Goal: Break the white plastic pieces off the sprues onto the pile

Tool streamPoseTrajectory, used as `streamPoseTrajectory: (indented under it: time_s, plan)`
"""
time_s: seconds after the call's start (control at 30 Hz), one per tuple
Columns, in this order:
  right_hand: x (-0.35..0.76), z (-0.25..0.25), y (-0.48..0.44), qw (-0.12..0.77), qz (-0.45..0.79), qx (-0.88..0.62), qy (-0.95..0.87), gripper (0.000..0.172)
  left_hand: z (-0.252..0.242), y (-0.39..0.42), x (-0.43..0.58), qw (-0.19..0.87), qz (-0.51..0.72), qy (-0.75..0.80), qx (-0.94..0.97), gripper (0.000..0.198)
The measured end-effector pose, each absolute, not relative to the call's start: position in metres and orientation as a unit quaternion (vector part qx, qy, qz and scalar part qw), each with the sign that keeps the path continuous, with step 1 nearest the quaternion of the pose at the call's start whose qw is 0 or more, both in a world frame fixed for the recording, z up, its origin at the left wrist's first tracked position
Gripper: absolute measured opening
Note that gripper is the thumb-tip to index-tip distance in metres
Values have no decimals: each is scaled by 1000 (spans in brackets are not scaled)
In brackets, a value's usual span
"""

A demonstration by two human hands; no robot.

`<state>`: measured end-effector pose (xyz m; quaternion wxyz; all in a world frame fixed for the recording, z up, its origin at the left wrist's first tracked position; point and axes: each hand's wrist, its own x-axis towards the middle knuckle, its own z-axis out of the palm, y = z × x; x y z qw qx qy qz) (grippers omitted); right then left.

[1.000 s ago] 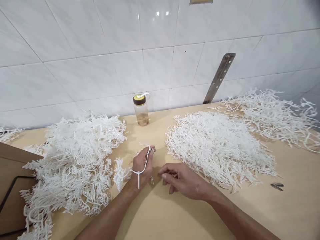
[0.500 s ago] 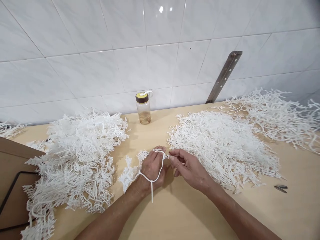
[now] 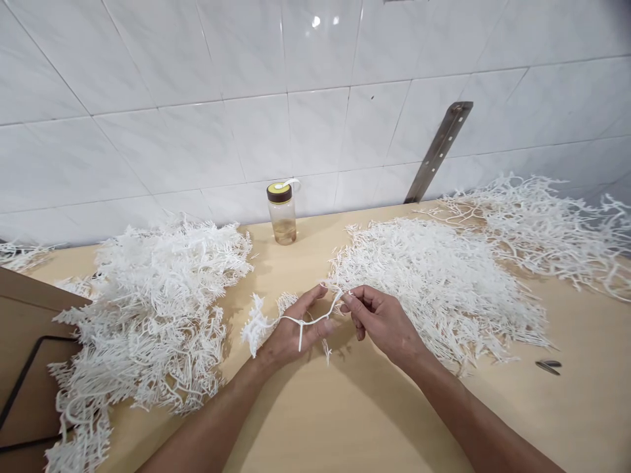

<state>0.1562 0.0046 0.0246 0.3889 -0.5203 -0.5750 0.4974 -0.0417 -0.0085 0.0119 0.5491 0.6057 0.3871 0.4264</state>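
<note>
A white plastic branch (image 3: 311,322) with a bare stem runs across my left hand (image 3: 290,335). Its feathery tuft (image 3: 255,326) hangs over the wrist side, and one short stub points down. My left thumb and forefinger are apart; the other fingers curl beneath, partly hidden, with small white sprigs (image 3: 327,352) showing below. Between thumb and fingertips, my right hand (image 3: 382,320) pinches the right end of the branch. Both hands are just above the wooden table (image 3: 365,420), between a left heap of feathery white sprigs (image 3: 162,309) and a right heap of finer ones (image 3: 438,282).
Against the tiled wall stands a bottle (image 3: 282,217) with a yellow-topped lid. A metal bracket (image 3: 438,152) leans there too. Bare white branches (image 3: 557,223) lie at the far right, near two small dark slivers (image 3: 549,367). A cardboard box (image 3: 34,355) is at left.
My left hand has turned, and its thumb and forefinger have spread apart under the branch. The right hand has shifted slightly right, still pinching the branch end.
</note>
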Motion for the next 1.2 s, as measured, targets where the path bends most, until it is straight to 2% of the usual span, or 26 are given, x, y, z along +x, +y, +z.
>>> streamPoseTrajectory:
  time_s: [0.13,0.37,0.6,0.83,1.0,1.2]
  plan:
    - [156,22,5,377,497,-520,-584,39,7,-3,-44,673,474,344,451,56]
    - [157,20,4,371,496,-513,-594,38,12,2,-42,734,479,312,367,52]
    - [155,19,2,365,516,-476,-612,28,8,4,-42,720,507,293,374,52]
    - [152,24,-1,342,522,-463,-629,26,5,-5,-38,590,484,396,511,54]
    - [158,25,1,363,487,-480,-634,29,12,-4,-39,649,510,383,415,39]
    - [164,31,1,386,452,-502,-629,32,17,8,-48,676,542,381,323,35]
